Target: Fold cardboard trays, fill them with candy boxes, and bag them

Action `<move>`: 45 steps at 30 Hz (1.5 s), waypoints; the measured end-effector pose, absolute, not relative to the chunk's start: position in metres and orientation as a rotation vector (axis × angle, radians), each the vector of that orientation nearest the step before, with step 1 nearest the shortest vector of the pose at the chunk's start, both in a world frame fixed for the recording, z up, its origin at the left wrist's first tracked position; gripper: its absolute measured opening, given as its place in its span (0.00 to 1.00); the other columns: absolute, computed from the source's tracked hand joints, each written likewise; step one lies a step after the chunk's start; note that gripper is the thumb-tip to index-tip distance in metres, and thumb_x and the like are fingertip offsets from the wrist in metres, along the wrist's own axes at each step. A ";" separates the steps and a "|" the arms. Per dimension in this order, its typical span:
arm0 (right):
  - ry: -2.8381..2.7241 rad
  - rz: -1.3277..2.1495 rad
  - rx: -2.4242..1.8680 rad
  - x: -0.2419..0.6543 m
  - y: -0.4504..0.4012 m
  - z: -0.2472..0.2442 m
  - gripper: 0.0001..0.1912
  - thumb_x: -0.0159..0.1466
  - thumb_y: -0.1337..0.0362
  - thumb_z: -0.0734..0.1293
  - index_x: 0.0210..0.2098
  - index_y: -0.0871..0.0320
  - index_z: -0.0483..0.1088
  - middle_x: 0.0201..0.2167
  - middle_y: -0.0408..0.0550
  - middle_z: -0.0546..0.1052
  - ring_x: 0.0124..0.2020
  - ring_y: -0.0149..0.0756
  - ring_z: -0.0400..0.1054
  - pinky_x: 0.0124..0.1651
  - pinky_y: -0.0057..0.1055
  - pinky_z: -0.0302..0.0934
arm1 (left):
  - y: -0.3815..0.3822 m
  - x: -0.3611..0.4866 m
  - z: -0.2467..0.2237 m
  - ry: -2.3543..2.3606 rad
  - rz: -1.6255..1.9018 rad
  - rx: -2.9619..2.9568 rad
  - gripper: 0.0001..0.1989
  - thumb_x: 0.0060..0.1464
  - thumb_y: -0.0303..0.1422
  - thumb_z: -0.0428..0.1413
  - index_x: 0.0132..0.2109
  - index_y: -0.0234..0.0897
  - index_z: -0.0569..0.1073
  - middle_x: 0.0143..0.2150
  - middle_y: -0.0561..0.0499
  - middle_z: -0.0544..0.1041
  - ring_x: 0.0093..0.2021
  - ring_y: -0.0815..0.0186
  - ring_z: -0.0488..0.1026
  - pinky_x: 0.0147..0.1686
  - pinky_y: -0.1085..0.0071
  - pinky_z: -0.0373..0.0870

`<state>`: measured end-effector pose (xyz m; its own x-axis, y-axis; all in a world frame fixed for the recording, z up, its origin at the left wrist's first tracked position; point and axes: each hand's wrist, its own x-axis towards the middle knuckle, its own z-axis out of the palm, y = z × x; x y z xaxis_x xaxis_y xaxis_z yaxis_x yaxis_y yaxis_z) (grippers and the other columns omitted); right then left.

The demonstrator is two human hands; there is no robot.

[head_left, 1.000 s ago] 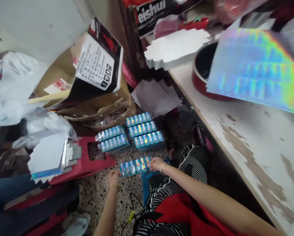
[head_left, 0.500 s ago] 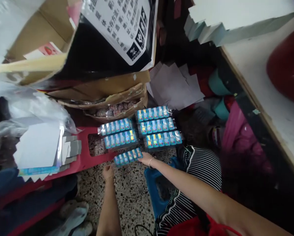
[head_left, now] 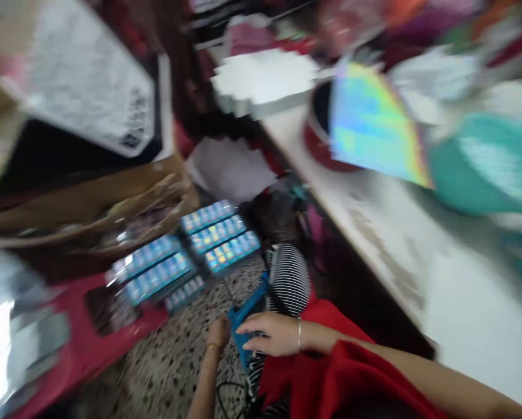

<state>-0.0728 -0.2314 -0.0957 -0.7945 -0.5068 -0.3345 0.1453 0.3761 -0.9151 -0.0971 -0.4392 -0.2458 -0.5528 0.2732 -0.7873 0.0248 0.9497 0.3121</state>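
Observation:
My right hand is open over the blue stool, fingers spread and nothing in them. Left of it, beside the stool's edge, my left hand is curled closed. Its fingertips are hidden, so I cannot tell what it holds, if anything. Beyond the hands are rows of small blue packs in clear wrap: one group on the left, another group on the right. A single short row sits at the near side of the left group. The picture is blurred.
A red stool stands at the left, partly under shiny plastic. Behind the packs is an open carton. A white tabletop runs along the right, with a red pot, a rainbow-shiny sheet and a teal basin.
The view has swung right, bringing the tabletop in. My right hand has let go of the short row of blue packs and drawn back to the blue stool; my left hand has also come nearer it.

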 end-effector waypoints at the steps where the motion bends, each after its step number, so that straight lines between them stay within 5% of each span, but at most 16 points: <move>1: 2.122 -1.489 -0.295 -0.072 -0.216 -0.081 0.17 0.62 0.61 0.65 0.48 0.60 0.71 0.44 0.53 0.77 0.45 0.36 0.71 0.49 0.29 0.63 | -0.424 -0.109 -0.234 2.204 0.356 0.302 0.11 0.62 0.30 0.45 0.46 0.33 0.70 0.46 0.42 0.73 0.46 0.61 0.72 0.46 0.64 0.69; 3: 2.310 -1.576 -0.188 -0.065 -0.177 -0.053 0.14 0.63 0.61 0.64 0.45 0.61 0.72 0.40 0.51 0.78 0.42 0.33 0.71 0.47 0.27 0.63 | -0.380 -0.140 -0.208 2.346 0.465 0.539 0.14 0.63 0.31 0.41 0.47 0.31 0.68 0.47 0.39 0.72 0.48 0.60 0.71 0.49 0.62 0.67; 5: 2.576 -1.648 0.064 -0.043 -0.133 -0.024 0.12 0.64 0.60 0.63 0.42 0.61 0.72 0.37 0.50 0.77 0.39 0.32 0.71 0.46 0.27 0.63 | -0.315 -0.164 -0.171 2.549 0.966 0.910 0.13 0.61 0.37 0.47 0.43 0.33 0.69 0.42 0.41 0.74 0.43 0.58 0.72 0.45 0.61 0.69; 8: 2.981 -1.622 0.775 0.025 -0.076 0.012 0.13 0.66 0.59 0.60 0.38 0.59 0.73 0.35 0.49 0.77 0.37 0.32 0.70 0.44 0.28 0.64 | -0.201 -0.152 -0.098 2.102 1.316 1.746 0.11 0.60 0.37 0.49 0.45 0.36 0.70 0.42 0.44 0.75 0.45 0.59 0.72 0.49 0.60 0.67; 13: 2.868 -1.459 2.454 0.182 -0.033 0.024 0.16 0.62 0.51 0.63 0.34 0.57 0.72 0.31 0.47 0.76 0.35 0.35 0.69 0.42 0.33 0.64 | -0.068 -0.026 -0.028 1.310 0.814 2.533 0.26 0.53 0.48 0.54 0.54 0.37 0.69 0.58 0.40 0.68 0.59 0.53 0.63 0.57 0.55 0.61; 17: 2.403 -1.608 3.111 0.271 -0.037 0.002 0.18 0.57 0.48 0.66 0.32 0.58 0.71 0.26 0.44 0.74 0.31 0.33 0.68 0.40 0.34 0.65 | -0.031 0.054 -0.040 1.317 0.468 2.604 0.44 0.44 0.57 0.56 0.59 0.26 0.64 0.64 0.29 0.57 0.65 0.41 0.52 0.61 0.47 0.52; 24: 2.124 -2.099 2.909 0.307 -0.059 -0.036 0.20 0.57 0.46 0.66 0.32 0.58 0.71 0.27 0.45 0.75 0.31 0.34 0.69 0.41 0.35 0.66 | -0.024 0.114 -0.044 1.457 0.215 2.539 0.35 0.53 0.50 0.53 0.57 0.23 0.65 0.62 0.27 0.60 0.64 0.37 0.52 0.60 0.46 0.52; 33: 2.212 -2.354 2.563 0.329 -0.039 -0.041 0.18 0.58 0.48 0.66 0.34 0.58 0.71 0.29 0.45 0.75 0.32 0.35 0.70 0.42 0.36 0.67 | 0.006 0.076 -0.015 1.149 0.066 2.413 0.24 0.52 0.47 0.55 0.51 0.35 0.71 0.62 0.39 0.64 0.65 0.46 0.54 0.59 0.50 0.58; 38: 2.770 -1.640 2.397 0.328 -0.030 -0.039 0.13 0.63 0.59 0.61 0.44 0.57 0.70 0.43 0.52 0.75 0.46 0.41 0.69 0.50 0.42 0.64 | 0.022 0.063 -0.004 1.004 0.194 2.300 0.16 0.58 0.41 0.51 0.47 0.38 0.75 0.50 0.46 0.76 0.54 0.57 0.71 0.52 0.60 0.68; 41: 3.092 -0.927 2.116 0.326 -0.026 -0.034 0.26 0.62 0.66 0.60 0.60 0.55 0.58 0.61 0.54 0.61 0.64 0.46 0.49 0.62 0.51 0.49 | 0.031 0.056 0.015 1.040 0.489 2.253 0.15 0.61 0.37 0.47 0.41 0.36 0.76 0.36 0.49 0.80 0.35 0.67 0.76 0.38 0.71 0.72; 43: 3.143 -0.666 1.994 0.322 -0.022 -0.028 0.34 0.62 0.65 0.60 0.66 0.55 0.46 0.66 0.53 0.51 0.68 0.48 0.37 0.64 0.53 0.42 | 0.034 0.048 0.033 1.122 0.744 2.226 0.14 0.60 0.37 0.49 0.39 0.34 0.76 0.34 0.49 0.80 0.33 0.69 0.75 0.36 0.73 0.72; 45: 3.199 -0.527 1.947 0.316 -0.019 -0.022 0.38 0.63 0.60 0.62 0.67 0.55 0.39 0.67 0.54 0.49 0.68 0.49 0.35 0.65 0.54 0.40 | 0.034 0.040 0.052 1.167 0.939 2.181 0.13 0.60 0.36 0.50 0.41 0.34 0.76 0.37 0.48 0.80 0.36 0.68 0.76 0.37 0.73 0.72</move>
<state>0.3157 -0.0188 -0.0222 -0.3244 0.8678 0.3764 0.7014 0.4876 -0.5198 0.0402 0.0338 0.0523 0.3978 0.8521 0.3400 0.5145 -0.5140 0.6863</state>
